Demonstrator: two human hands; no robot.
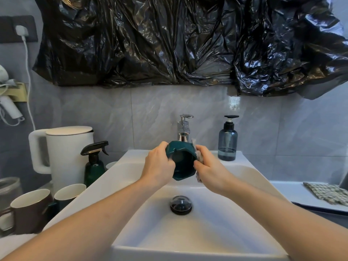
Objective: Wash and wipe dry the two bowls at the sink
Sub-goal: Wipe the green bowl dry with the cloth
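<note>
Left hand [158,164] grips teal bowl [183,161] over sink [131,185]; right hand [209,170] pinches cloth [197,157] against its rim, below tap [183,129].

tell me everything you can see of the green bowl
The bowl is dark teal, glossy, with a faceted, angular rim. It is held tipped on its side above the sink, in front of the tap. The left hand grips its left rim; the right hand presses a cloth against its right side.

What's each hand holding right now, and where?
Left hand grips the green bowl by its left rim; right hand holds a cloth against the bowl's right side.
</note>
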